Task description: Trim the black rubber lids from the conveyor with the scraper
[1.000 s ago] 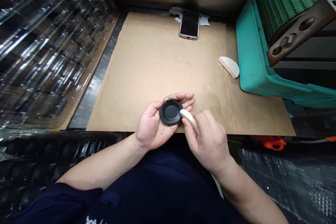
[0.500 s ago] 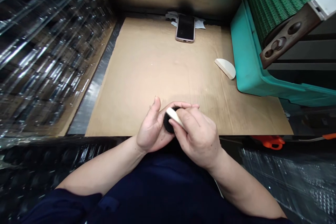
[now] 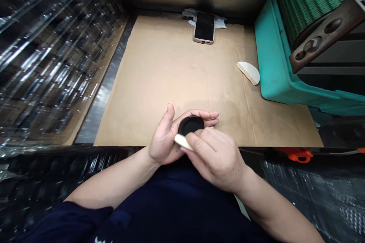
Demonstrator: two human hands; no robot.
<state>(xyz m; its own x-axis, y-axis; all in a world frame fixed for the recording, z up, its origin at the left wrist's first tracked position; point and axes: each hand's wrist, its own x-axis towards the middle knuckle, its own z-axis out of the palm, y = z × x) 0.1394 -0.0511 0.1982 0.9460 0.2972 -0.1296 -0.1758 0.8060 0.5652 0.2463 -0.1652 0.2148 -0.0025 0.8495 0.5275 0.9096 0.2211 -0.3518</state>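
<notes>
On the upturned palm of my left hand (image 3: 165, 142) lies a round black disc (image 3: 191, 124) with a raised rim, like a shallow cap. The fingers support it from beneath, and the thumb stands apart from it. My right hand (image 3: 218, 155) pinches a small off-white pad (image 3: 183, 141), perhaps a sponge, between thumb and fingers. The pad is at the disc's near edge; whether they touch I cannot tell. A similar half-round white pad (image 3: 248, 73) rests on the cardboard sheet (image 3: 154, 68) to the right.
A phone (image 3: 204, 27) lies at the back on crumpled white paper. At right stand a turquoise bin (image 3: 273, 68) and a green ribbed belt (image 3: 322, 0) with a metal bracket. Stacked clear plastic trays (image 3: 57, 53) line the left side. An orange handle (image 3: 299, 155) shows below the table edge.
My right hand has drawn the pad toward me, from across the disc to its near edge, uncovering more of the disc. My left hand has stayed nearly still. The view has shifted slightly.
</notes>
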